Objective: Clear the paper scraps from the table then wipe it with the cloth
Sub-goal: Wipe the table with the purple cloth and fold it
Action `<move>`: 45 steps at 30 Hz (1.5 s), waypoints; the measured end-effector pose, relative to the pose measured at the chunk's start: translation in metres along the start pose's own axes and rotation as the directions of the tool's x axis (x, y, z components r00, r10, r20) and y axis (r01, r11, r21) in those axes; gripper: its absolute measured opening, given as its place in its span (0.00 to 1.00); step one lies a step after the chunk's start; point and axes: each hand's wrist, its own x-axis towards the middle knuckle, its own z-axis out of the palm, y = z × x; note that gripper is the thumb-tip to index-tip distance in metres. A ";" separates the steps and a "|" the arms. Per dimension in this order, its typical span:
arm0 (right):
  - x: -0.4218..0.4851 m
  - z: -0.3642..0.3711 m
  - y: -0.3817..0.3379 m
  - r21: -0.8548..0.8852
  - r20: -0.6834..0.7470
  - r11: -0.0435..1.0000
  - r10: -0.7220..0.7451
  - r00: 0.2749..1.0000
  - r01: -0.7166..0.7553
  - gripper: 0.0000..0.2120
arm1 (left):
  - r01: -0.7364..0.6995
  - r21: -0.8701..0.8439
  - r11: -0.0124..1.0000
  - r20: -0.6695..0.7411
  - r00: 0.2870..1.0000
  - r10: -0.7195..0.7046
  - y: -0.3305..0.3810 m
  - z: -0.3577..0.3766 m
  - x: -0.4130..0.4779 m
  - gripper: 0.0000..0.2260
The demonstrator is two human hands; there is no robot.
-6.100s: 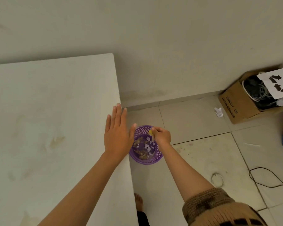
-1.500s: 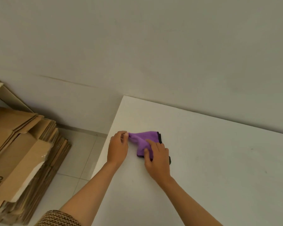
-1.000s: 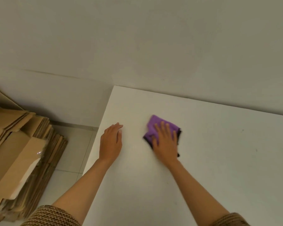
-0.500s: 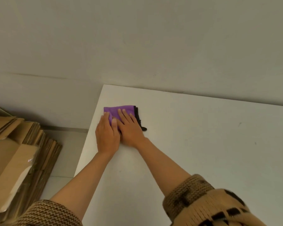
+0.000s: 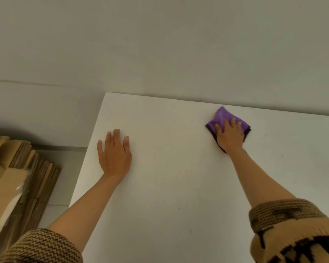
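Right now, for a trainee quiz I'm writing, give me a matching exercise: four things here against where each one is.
1 left hand
2 right hand
3 purple cloth
4 cardboard stack

a beside the table, off its left edge
b flat on the bare table
c pressing on the purple cloth
d under a hand, near the far edge

Pairs: 1-b, 2-c, 3-d, 4-a

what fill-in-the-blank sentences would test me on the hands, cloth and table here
The right hand presses flat on a ____ cloth.
The left hand lies flat on the table, holding ____.
Flattened ____ boxes are stacked left of the table.
Missing words: purple; nothing; cardboard.
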 end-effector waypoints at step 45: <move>-0.184 -0.012 0.058 0.314 -0.093 0.919 -0.219 0.971 0.237 0.30 | 0.208 -0.105 0.972 -0.028 0.977 -0.212 -0.008 -0.025 -0.296 0.25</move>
